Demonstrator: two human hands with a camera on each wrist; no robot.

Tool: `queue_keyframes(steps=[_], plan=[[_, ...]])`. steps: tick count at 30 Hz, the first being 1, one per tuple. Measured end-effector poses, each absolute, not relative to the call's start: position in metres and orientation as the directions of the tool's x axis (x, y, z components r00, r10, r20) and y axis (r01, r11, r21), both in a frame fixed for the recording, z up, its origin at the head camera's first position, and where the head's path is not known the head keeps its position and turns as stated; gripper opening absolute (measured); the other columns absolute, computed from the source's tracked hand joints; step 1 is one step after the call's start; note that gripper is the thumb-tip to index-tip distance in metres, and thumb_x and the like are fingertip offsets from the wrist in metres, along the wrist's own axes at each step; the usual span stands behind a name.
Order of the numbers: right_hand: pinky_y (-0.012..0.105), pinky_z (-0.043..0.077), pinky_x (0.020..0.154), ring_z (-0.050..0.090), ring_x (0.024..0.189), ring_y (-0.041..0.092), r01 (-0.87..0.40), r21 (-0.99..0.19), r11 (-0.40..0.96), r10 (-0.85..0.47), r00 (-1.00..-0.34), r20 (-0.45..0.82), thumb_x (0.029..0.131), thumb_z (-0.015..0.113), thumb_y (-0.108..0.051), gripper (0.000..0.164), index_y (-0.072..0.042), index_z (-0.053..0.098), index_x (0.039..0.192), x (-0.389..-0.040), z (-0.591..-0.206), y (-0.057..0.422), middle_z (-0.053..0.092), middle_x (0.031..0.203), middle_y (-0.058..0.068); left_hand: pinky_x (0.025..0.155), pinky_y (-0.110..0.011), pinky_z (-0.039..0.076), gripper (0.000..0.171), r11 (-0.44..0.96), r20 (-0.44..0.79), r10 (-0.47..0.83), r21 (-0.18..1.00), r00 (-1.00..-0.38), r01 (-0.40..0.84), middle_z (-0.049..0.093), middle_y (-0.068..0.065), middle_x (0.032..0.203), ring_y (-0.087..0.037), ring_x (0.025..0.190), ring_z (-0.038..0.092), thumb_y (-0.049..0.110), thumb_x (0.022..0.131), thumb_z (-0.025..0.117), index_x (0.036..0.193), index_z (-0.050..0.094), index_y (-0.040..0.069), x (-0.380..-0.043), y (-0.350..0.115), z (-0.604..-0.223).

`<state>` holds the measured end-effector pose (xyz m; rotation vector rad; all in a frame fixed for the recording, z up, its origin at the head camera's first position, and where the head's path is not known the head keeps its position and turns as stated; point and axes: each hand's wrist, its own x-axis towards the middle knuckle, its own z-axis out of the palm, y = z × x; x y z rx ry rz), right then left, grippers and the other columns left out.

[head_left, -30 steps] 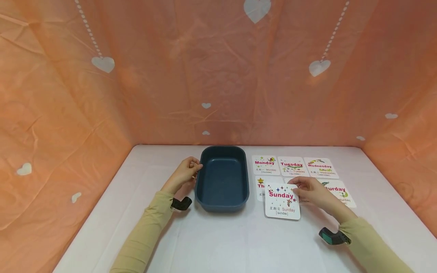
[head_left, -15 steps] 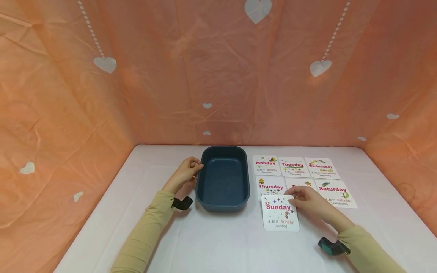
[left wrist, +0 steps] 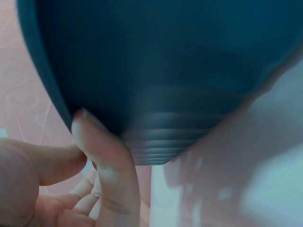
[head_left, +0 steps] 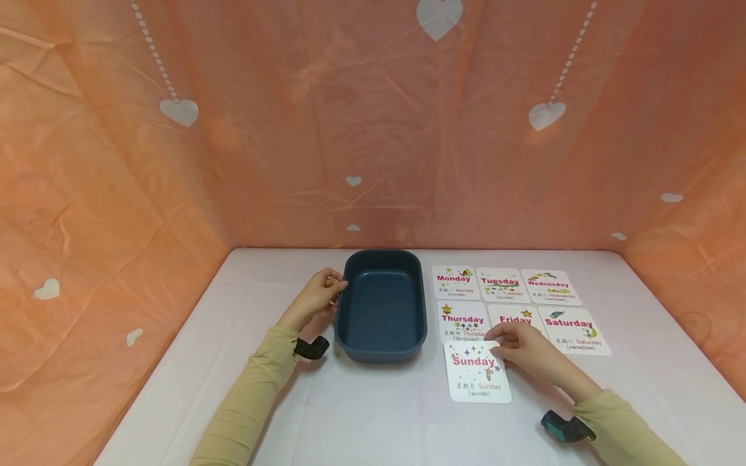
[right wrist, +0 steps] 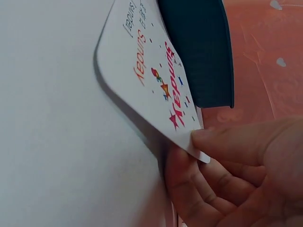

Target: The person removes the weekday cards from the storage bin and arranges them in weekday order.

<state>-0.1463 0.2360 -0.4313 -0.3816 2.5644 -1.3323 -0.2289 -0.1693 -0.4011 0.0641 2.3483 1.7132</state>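
In the head view my right hand (head_left: 521, 349) pinches the white Sunday card (head_left: 478, 375) by its upper right corner. Thumb on top and fingers beneath grip that corner in the right wrist view, where a shadow lies below the card (right wrist: 142, 90). Its top edge borders the Thursday card (head_left: 462, 320) and the Friday card (head_left: 515, 317), which my fingers partly cover. On the left, my left hand (head_left: 315, 294) holds the side rim of a dark blue rectangular bin (head_left: 381, 356). The left wrist view shows thumb and finger pinching the rim of this bin (left wrist: 165, 71).
Behind lies a row with the Monday card (head_left: 454, 283), the Tuesday card (head_left: 502, 286) and the Wednesday card (head_left: 550, 288). The Saturday card (head_left: 574, 331) is right of Friday. A white cloth covers the table (head_left: 373, 421), and an orange curtain (head_left: 396, 149) with hearts rises behind it.
My right hand has brought the Sunday card toward me and slightly left, off the second row, uncovering most of Thursday and more of Friday and Saturday. The left hand stays at the bin.
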Motion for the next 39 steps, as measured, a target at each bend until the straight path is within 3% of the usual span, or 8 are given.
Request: queue_keyframes(steps=[9, 20, 39], plan=[[0.026, 0.046, 0.065, 0.054, 0.073, 0.016, -0.155, -0.756, 0.636, -0.298, -0.953, -0.055, 0.075, 0.08, -0.008, 0.028, -0.002, 0.067, 0.099, -0.144, -0.43, 0.233, 0.06, 0.083, 0.002, 0.05, -0.031, 0.041, 0.02, 0.313, -0.162, 0.172, 0.944, -0.972, -0.102, 0.047, -0.004, 0.069, -0.016, 0.059, 0.048, 0.014, 0.099, 0.054, 0.109, 0.047, -0.002, -0.233, -0.171, -0.406], [0.027, 0.044, 0.063, 0.052, 0.069, 0.015, -0.189, -0.693, 0.696, -0.272, -0.962, -0.011, 0.07, 0.082, -0.005, 0.027, -0.003, 0.069, 0.093, -0.139, -0.429, 0.227, 0.058, 0.079, 0.001, 0.051, -0.031, 0.041, 0.017, 0.334, -0.169, 0.163, 0.936, -0.972, -0.107, 0.048, -0.005, 0.069, -0.017, 0.058, 0.049, 0.014, 0.1, 0.052, 0.108, 0.048, 0.0, -0.231, -0.171, -0.404], [0.025, 0.042, 0.06, 0.049, 0.068, 0.015, -0.195, -0.669, 0.717, -0.251, -0.968, 0.013, 0.07, 0.082, -0.004, 0.027, -0.002, 0.068, 0.093, -0.134, -0.432, 0.222, 0.055, 0.075, -0.001, 0.049, -0.028, 0.039, 0.019, 0.316, -0.161, 0.161, 0.943, -0.974, -0.104, 0.05, -0.005, 0.072, -0.016, 0.057, 0.048, 0.014, 0.099, 0.054, 0.109, 0.047, -0.001, -0.231, -0.169, -0.404]])
